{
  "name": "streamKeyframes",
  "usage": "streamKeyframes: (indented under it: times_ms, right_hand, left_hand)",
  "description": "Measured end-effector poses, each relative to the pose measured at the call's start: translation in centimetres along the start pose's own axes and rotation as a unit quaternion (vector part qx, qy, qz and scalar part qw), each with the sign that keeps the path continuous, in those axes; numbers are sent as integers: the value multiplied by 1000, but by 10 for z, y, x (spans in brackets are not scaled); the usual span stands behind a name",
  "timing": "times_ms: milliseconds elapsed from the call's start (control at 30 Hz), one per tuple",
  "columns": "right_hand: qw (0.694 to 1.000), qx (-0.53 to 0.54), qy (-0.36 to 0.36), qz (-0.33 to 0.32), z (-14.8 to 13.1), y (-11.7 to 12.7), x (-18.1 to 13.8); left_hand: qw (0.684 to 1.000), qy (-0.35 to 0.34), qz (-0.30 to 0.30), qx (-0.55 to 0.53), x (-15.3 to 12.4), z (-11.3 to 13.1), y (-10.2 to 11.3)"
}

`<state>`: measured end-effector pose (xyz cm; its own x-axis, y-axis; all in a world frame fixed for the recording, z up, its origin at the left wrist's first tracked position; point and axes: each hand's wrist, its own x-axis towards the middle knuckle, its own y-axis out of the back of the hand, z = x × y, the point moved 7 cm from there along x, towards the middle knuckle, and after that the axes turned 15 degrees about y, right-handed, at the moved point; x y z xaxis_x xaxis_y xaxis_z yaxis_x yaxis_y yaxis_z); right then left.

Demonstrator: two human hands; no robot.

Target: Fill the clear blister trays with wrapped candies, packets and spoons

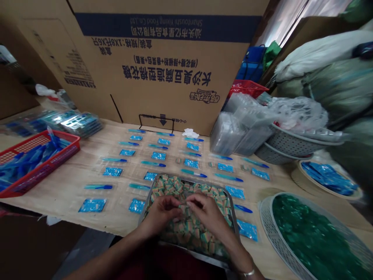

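Note:
A metal tray [233, 208] full of small green-and-orange layered blocks [167, 186] lies at the table's near edge. Over its middle, my left hand [163, 212] and my right hand [206, 212] meet almost fingertip to fingertip. Both are closed in a pinch, thumb against fingers. Something small and pale seems to be between them, too blurred to name. Behind and beside the tray, clear plastic trays lie in rows, many with a blue pen-shaped piece [194, 173] and a blue printed packet [92, 205]. A few at the right also contain a layered block [211, 165].
Left stands a red basket [76, 144] of blue pen-shaped pieces, with stacked filled packs [81, 123] behind. A large cardboard box [163, 97] closes off the back. To the right are clear plastic trays [225, 134], a grey basket [291, 142], blue packets [329, 177] and a basket of green packets [314, 233].

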<state>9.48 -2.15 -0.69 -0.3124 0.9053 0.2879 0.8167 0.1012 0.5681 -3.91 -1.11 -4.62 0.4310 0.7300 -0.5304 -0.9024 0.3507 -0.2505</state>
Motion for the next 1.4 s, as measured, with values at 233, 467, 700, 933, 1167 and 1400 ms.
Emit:
streamKeyframes:
  times_ms: [233,467,700,933,1167,1400]
  right_hand:
    - [933,-328,-29,-142,17,-4,40]
    - [926,-340,10,-163,11,-9,42]
    - [999,28,-31,-17,0,6,21]
    - [972,201,-116,29,4,-14,9]
    - [1000,16,7,24,-18,-6,8]
    - [992,98,-28,71,-8,-4,4]
  left_hand:
    - [999,-21,42,-5,2,3,5]
    - [999,-15,40,-15,0,4,3]
    - [993,-18,101,-59,-3,11,11]
    - [997,-19,31,-69,-4,12,1]
    - [998,-32,26,-56,-4,14,3]
    - [998,-39,29,-44,-2,13,4]
